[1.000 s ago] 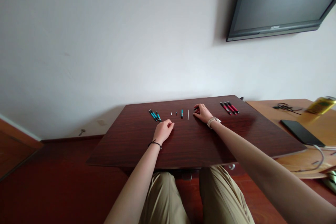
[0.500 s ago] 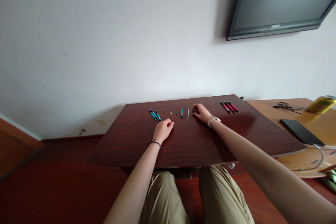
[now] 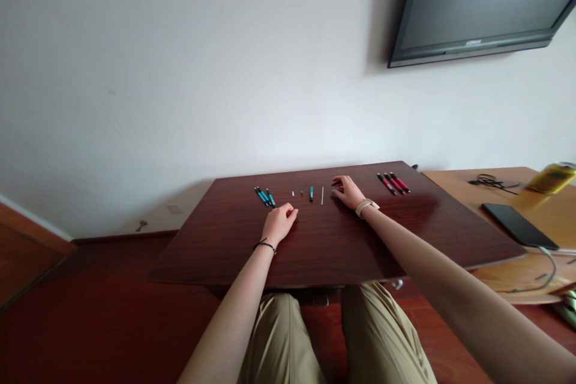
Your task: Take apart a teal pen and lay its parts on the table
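Here, right hand (image 3: 348,193) flat on pen (image 3: 336,183), left hand (image 3: 279,222) curled

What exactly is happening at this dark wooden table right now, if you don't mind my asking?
A seated person has both hands on the table. The right hand lies over a small dark and red pen piece; whether the fingers grip it is unclear. The left hand rests loosely curled near a cluster of teal pens. Small pen parts lie between the hands, and red pens lie to the right.
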`<move>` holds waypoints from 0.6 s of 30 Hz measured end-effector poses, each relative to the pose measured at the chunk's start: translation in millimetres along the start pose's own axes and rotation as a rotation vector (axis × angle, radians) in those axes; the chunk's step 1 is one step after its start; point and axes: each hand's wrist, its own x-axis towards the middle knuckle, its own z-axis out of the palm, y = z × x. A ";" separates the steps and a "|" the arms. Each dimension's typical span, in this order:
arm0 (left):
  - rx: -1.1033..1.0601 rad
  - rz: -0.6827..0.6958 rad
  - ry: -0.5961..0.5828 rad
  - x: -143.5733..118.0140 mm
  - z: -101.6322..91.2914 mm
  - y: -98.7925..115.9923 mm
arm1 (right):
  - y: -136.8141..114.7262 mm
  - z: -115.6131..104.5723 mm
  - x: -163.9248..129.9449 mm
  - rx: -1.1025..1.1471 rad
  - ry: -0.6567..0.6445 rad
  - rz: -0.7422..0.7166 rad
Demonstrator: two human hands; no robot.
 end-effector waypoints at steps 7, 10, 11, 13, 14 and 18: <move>-0.022 0.045 -0.008 -2.1 -1.5 3.6 | -3.4 -19.5 -6.5 0.114 0.224 0.165; -0.073 0.096 0.028 -1.0 -2.7 5.6 | -9.7 -22.9 -9.9 0.239 0.279 0.191; -0.108 0.107 0.068 0.6 -2.6 6.2 | -12.5 -23.3 -10.7 0.271 0.287 0.179; -0.192 0.112 0.157 6.8 -0.9 8.2 | -18.5 -23.7 -11.8 0.319 0.282 0.147; -0.232 0.112 0.186 11.4 0.7 9.8 | -21.8 -24.0 -12.2 0.332 0.272 0.134; -0.340 0.171 0.153 39.3 11.9 21.8 | -39.0 -26.1 -14.4 0.364 0.209 0.121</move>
